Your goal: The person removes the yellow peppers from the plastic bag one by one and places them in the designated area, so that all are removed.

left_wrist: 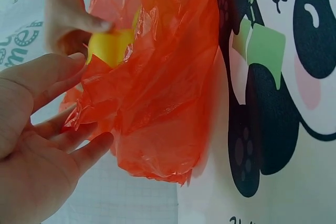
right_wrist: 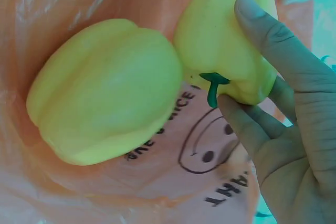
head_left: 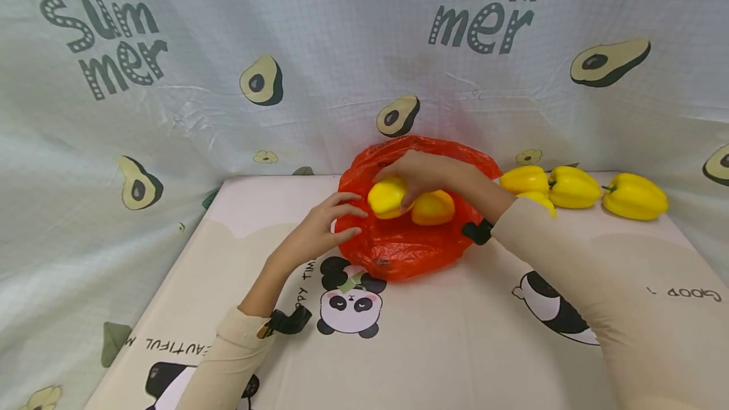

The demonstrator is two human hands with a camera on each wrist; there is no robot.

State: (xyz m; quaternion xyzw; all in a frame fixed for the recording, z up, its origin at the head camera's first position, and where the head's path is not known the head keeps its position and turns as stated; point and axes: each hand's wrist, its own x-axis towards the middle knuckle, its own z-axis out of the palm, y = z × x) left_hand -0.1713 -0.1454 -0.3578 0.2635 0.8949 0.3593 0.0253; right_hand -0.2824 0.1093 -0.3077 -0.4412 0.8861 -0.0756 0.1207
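A red plastic bag (head_left: 418, 258) lies spread with its mouth open at the back of the table. My right hand (head_left: 421, 173) reaches into it and grips a yellow bell pepper (head_left: 387, 198). In the right wrist view, thumb and fingers are round that pepper (right_wrist: 226, 35), near its green stem. A second yellow bell pepper (head_left: 434, 209) rests in the bag beside it. My left hand (head_left: 324, 223) is at the bag's left edge, fingers spread and slightly bent. In the left wrist view, the left fingers (left_wrist: 92, 153) lie against the bag's rim; no pinch shows.
Several more yellow bell peppers (head_left: 575, 187) lie at the back right of the table, right of the bag. A hanging cloth (head_left: 319, 37) with avocado prints rises behind the table. The tabletop (head_left: 444, 347) has a panda-patterned cover.
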